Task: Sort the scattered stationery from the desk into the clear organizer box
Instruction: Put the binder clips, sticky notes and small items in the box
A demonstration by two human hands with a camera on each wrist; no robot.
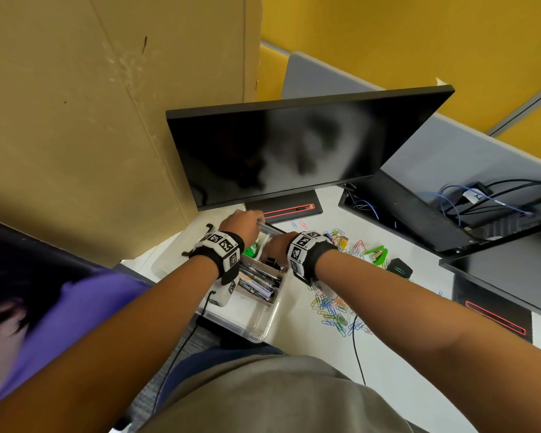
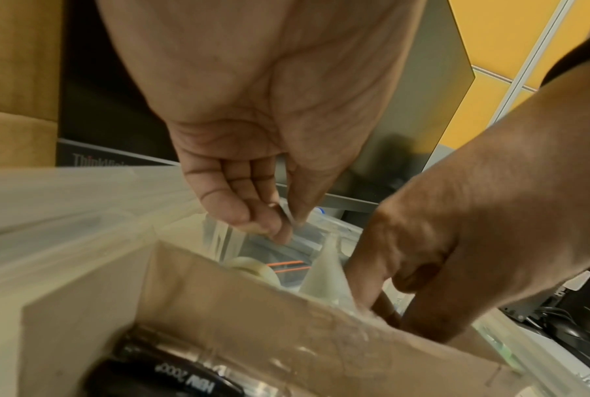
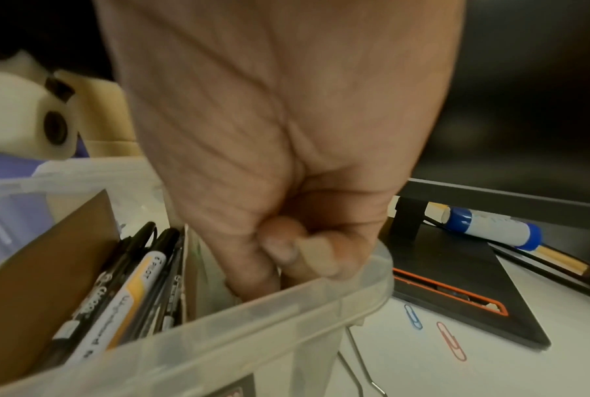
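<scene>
**Q:** Clear plastic, is that the organizer box?

**Me:** Yes. The clear organizer box (image 1: pixel 264 321) sits on the white desk (image 1: pixel 397 345) straight in front of me, just before the monitor's base (image 1: pixel 286 207). A brown cardboard divider (image 2: pixel 252 300) stands inside it. On the near side of that divider lie several black markers (image 1: pixel 258 281), side by side; one has a white and yellow barrel.

**Q:** Where are your hands?

**Me:** Both are over the far end of the box. My left hand (image 1: pixel 242 221) pinches a thin clear strip (image 2: pixel 288 215) between thumb and curled fingers, above the compartment behind the divider. I cannot tell what the strip is. My right hand (image 1: pixel 277 245) reaches down into the box at its right wall, fingers curled tight; whether they hold anything I cannot tell.

**Q:** What else is in the far compartment?

**Me:** A roll of clear tape (image 2: pixel 252 268) and something green (image 1: pixel 250 250), too blurred to name.

**Q:** And on the desk?

**Me:** Coloured paper clips (image 1: pixel 333 312) lie scattered right of the box, from my right wrist outward. Beyond them sit a green stapler (image 1: pixel 378 254) and a small black case (image 1: pixel 400 268). Two clips, blue (image 3: pixel 413 317) and red (image 3: pixel 451 341), lie near the base. A glue stick (image 3: pixel 490 228) with blue ends rests under the monitor (image 1: pixel 294 148).
</scene>
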